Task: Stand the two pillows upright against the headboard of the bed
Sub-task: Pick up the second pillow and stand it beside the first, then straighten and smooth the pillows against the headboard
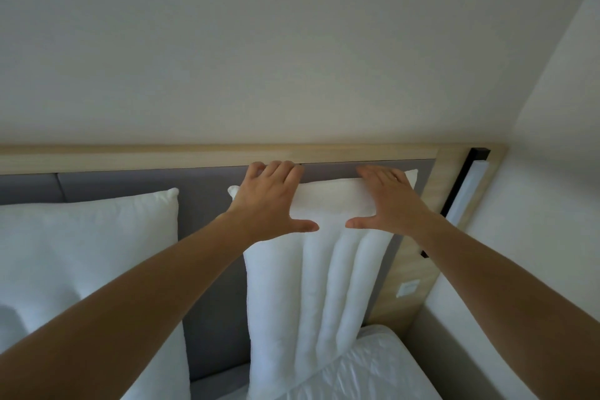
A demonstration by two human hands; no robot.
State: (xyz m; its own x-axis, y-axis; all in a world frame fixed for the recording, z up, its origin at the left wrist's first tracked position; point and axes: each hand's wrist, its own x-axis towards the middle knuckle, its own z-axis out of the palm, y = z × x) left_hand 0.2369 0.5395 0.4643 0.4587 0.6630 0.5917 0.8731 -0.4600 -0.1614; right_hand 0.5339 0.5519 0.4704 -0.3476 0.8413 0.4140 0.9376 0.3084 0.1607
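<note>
Right pillow (328, 276): white, soft, ribbed into long padded channels; stands upright against the headboard, lower end hidden behind the mattress.
Left pillow (87, 253): white, plump, smooth, pointed corner; upright against the headboard, cut off by the frame edge and partly covered by a forearm.
Headboard (207, 204): grey upholstered panels in a pale wood-grain frame.
Left hand (272, 201): flat, fingers spread on the right pillow's top edge, gripping nothing; fingertips curl over the top, out of sight.
Right hand (389, 198): same flat, spread pose on that edge.
Mattress (373, 370): white, quilted, slightly glossy.
Wall fitting (467, 191): long, black-framed; kind unclear.
</note>
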